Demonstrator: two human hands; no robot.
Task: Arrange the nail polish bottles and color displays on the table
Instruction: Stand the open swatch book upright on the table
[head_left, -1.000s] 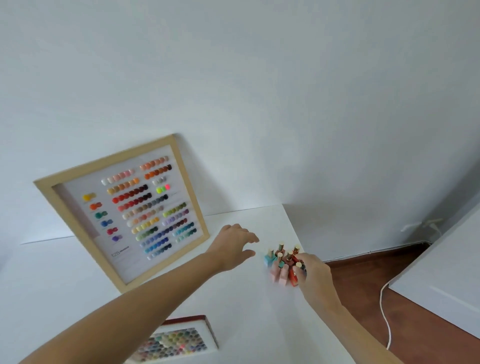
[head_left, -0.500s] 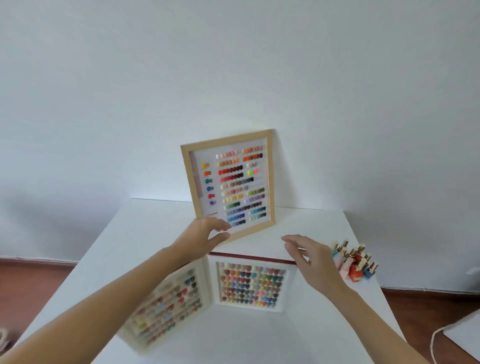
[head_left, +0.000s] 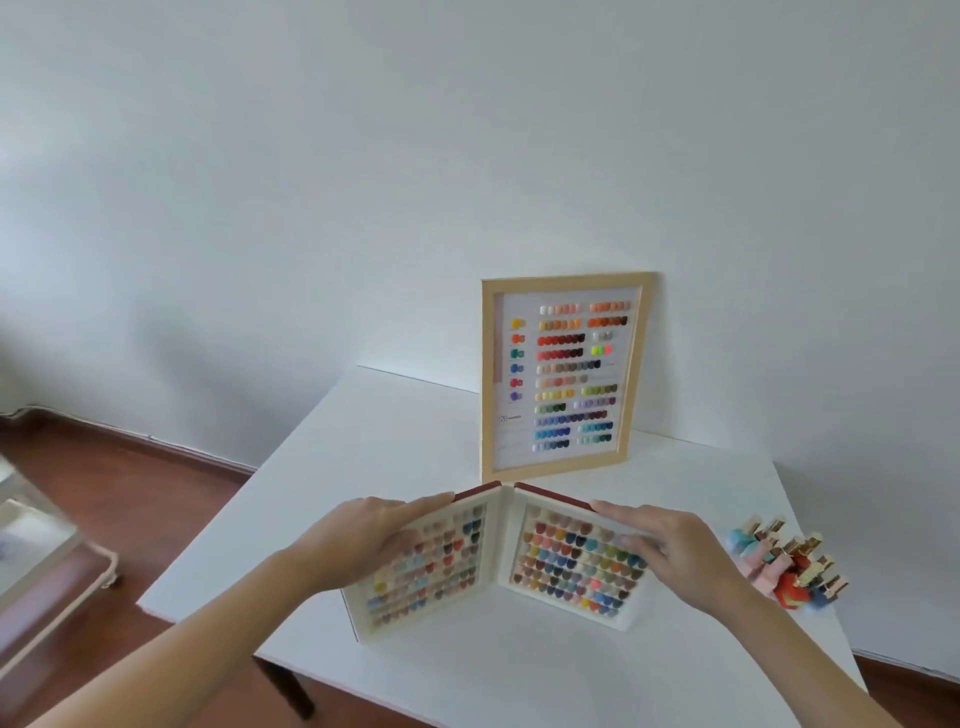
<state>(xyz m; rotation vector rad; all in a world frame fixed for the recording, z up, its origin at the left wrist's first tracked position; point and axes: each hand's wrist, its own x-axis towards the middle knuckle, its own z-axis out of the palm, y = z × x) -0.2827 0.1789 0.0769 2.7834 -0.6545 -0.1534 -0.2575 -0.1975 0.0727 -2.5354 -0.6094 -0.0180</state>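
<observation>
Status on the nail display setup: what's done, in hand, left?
Done: the framed color chart leans upright against the wall at the back of the table. In hand: the folding swatch book stands open, left hand and right hand each on a panel's top edge. Left: the nail polish bottles sit clustered by the right edge, not lined up.

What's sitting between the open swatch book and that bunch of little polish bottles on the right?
Only the right hand on the swatch book, then bare white table up to the polish bottles, in the head view.
</observation>
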